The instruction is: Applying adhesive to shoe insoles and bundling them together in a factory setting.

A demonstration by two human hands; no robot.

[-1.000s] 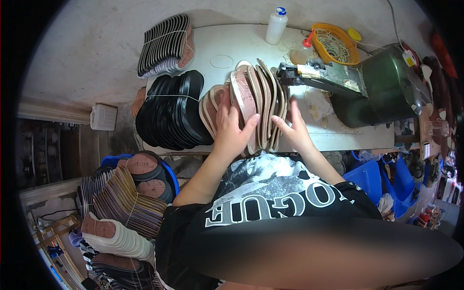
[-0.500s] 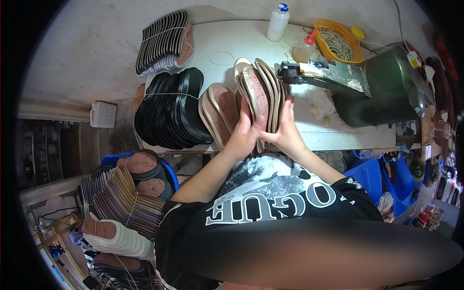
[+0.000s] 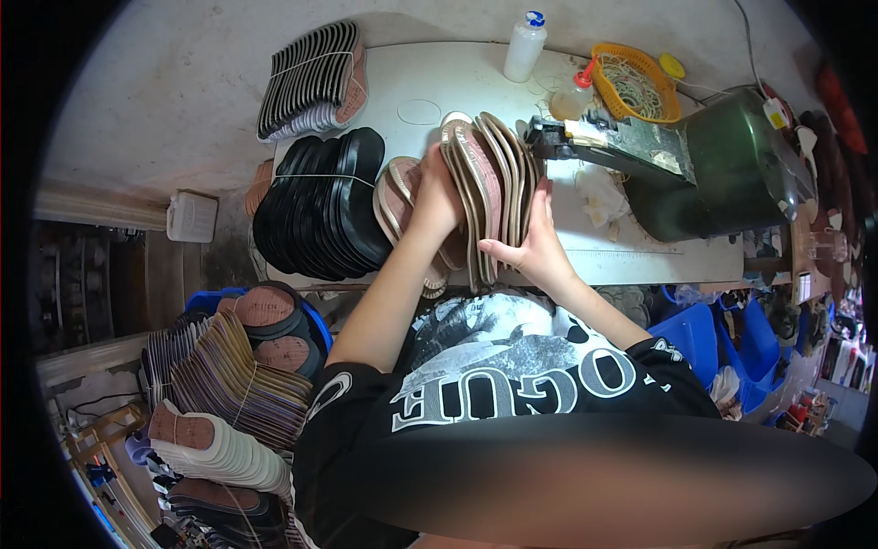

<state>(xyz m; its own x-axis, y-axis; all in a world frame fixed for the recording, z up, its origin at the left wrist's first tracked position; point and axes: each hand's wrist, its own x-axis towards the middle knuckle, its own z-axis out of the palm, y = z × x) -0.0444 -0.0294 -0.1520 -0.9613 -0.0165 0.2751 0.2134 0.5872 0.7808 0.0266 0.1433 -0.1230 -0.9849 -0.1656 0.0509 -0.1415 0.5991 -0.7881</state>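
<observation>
A bunch of pinkish-brown insoles [image 3: 480, 174] with beige rims stands on edge at the middle of the worktable. My right hand [image 3: 540, 242] holds this bunch from its right side, thumb across the near edges and fingers along the outer one. On the opposite side, my left hand [image 3: 439, 197] is closed against insoles, its fingertips partly hidden. Loose insoles of the same kind [image 3: 395, 201] lean left of that hand, partly covered by my wrist. Beside them sits a string-tied bundle of black soles [image 3: 320, 206].
A green machine [image 3: 732, 169] reaches its arm in from the right. Behind stand a white bottle [image 3: 525, 50], a red-tipped bottle [image 3: 573, 96] and a yellow basket [image 3: 637, 82] of bands. Another tied bundle [image 3: 311, 78] lies far left. Several sole stacks [image 3: 242, 375] fill the lower left.
My left hand has shifted left and away from me, from the front of the bunch to between it and the leaning insoles. The held bunch looks thicker. My right hand stays nearly in place.
</observation>
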